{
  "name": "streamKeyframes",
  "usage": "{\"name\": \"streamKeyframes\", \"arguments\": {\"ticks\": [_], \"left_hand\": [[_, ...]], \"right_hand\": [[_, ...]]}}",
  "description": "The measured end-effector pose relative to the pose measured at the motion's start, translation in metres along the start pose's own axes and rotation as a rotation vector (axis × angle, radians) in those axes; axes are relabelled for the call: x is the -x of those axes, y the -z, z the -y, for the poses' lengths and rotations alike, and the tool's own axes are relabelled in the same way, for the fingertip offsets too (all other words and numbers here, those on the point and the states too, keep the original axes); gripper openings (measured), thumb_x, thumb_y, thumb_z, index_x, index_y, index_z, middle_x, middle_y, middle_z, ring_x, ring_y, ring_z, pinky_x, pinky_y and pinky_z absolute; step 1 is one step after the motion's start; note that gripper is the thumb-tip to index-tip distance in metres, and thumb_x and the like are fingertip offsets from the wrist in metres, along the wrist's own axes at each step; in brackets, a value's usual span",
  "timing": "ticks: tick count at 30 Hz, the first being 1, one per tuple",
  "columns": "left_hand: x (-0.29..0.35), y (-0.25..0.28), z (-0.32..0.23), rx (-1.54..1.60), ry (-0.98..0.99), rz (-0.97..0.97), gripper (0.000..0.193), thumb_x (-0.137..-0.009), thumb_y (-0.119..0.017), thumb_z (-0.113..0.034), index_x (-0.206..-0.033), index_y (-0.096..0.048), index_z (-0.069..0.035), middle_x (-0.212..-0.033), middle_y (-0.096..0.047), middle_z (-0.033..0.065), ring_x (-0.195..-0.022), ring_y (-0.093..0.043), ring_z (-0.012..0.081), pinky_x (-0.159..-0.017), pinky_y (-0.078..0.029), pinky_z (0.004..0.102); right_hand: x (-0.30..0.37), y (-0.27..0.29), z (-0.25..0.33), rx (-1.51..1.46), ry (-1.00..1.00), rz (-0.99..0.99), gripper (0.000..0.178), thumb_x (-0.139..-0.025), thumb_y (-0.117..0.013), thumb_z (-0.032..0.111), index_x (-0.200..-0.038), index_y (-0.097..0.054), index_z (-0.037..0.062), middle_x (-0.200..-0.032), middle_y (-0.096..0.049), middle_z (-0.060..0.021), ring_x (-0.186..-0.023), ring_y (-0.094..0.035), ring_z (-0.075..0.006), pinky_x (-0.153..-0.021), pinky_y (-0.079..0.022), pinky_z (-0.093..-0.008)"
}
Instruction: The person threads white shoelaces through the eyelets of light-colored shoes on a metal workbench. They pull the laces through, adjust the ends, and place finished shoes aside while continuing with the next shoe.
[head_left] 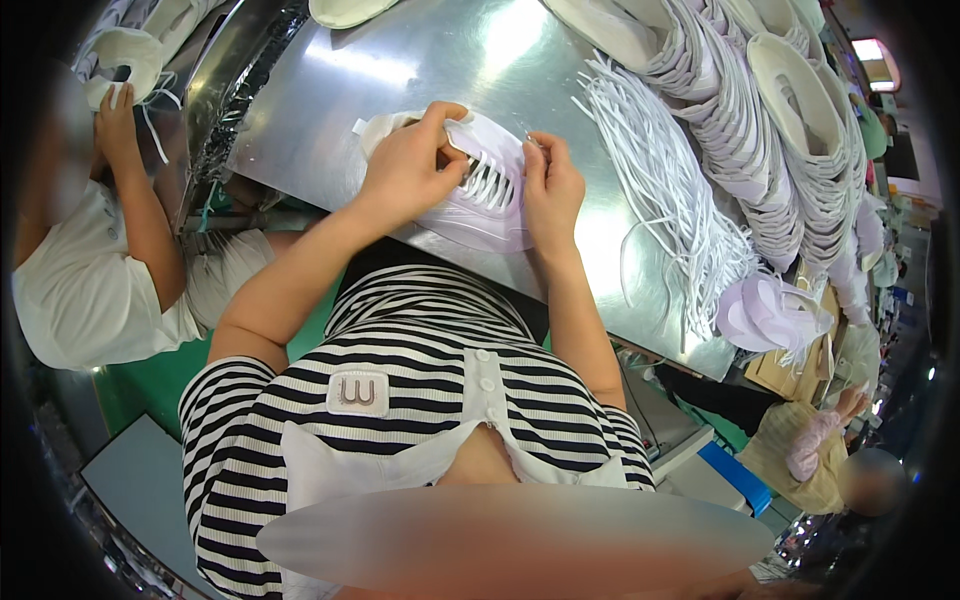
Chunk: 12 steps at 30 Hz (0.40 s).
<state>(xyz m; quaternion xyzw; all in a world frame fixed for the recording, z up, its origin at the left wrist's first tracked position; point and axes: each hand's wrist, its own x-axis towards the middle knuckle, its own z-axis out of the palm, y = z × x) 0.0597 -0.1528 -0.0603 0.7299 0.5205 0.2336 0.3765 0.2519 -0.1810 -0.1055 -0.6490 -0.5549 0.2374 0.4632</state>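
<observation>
A pale lilac shoe upper point(455, 222) lies on the near part of the metal table, in front of my body. White laces point(488, 183) cross its front in several rows. My left hand point(415, 172) is closed at the shoe's opening, thumb and fingers gripping its edge beside the laces. On the shoe's other side, my right hand point(554, 190) pinches a thin pale strand at its fingertips; it is too small to tell whether this is a lace end. Part of the upper is hidden behind my left hand.
A large bundle of loose white laces point(660, 200) spreads on the metal table point(430, 75) to the right. Nested stacks of shoe uppers point(745, 180) stand beyond it. Lilac pieces point(765, 312) lie at the right corner. A co-worker's hand point(117, 125) handles another upper at left.
</observation>
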Motion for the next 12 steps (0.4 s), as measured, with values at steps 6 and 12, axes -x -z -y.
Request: {"name": "streamKeyframes", "arguments": {"ticks": [6,12], "left_hand": [[0.008,0.021,0.010,0.072,-0.339,-0.034,0.045,-0.087,-0.064,-0.001,-0.129,-0.050,-0.003,-0.094,-0.068,0.0117,-0.094,-0.065,0.0265,-0.087,-0.048,0.0359],[0.074,-0.006,0.074,0.191,-0.206,-0.455,0.074,-0.081,-0.073,-0.002,-0.143,-0.032,-0.005,-0.150,-0.034,0.0120,-0.135,-0.040,0.0377,-0.112,-0.034,0.0452]], "right_hand": [[0.005,0.007,0.003,-0.075,0.019,0.023,0.020,-0.091,-0.067,0.016,-0.106,-0.065,0.0033,-0.077,-0.066,-0.0109,-0.066,-0.060,-0.0182,-0.064,-0.048,-0.0303],[0.005,0.008,-0.009,-0.206,0.068,-0.051,0.023,-0.087,-0.071,0.018,-0.106,-0.066,0.0047,-0.081,-0.067,-0.0070,-0.066,-0.056,-0.0135,-0.064,-0.046,-0.0252]]}}
